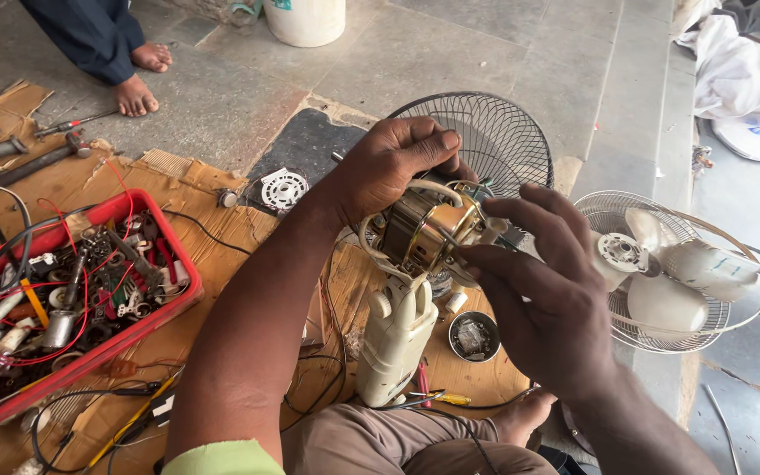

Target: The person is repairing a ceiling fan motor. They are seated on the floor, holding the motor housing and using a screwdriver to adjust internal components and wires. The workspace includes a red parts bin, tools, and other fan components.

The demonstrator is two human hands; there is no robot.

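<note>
Hands [398,167] [547,295] clasp fan motor [424,230] (uncased).

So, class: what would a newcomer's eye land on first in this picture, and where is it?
At the centre, the left hand and right hand grip a bare fan motor on its cream stand. Left of them a red tray of wires and parts sits on cardboard. On the right lies a white fan blade in its wire guard.
</note>
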